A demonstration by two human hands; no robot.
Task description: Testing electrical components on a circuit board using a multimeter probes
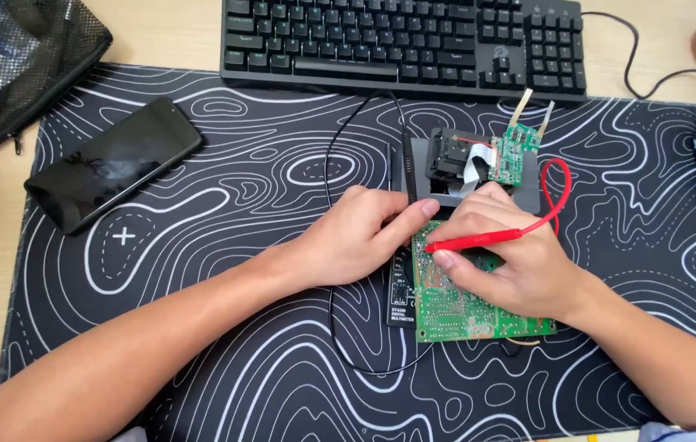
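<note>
On the black, white-lined desk mat (225,352) at centre, the flat green circuit board (479,315) rests on a black multimeter (401,295); it looks light, stiff and fragile, best held by its edges. The left hand (348,237) pinches a thin black probe (407,168) in its fingers, while the right hand (511,254) grips a slim red probe (475,241), tip on the board's far-left part.

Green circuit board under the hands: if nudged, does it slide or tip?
The circuit board looks thin and stiff, probably light. It lies partly on a black meter, so it may rock or slide off. The right hand resting on it likely steadies it.
</note>
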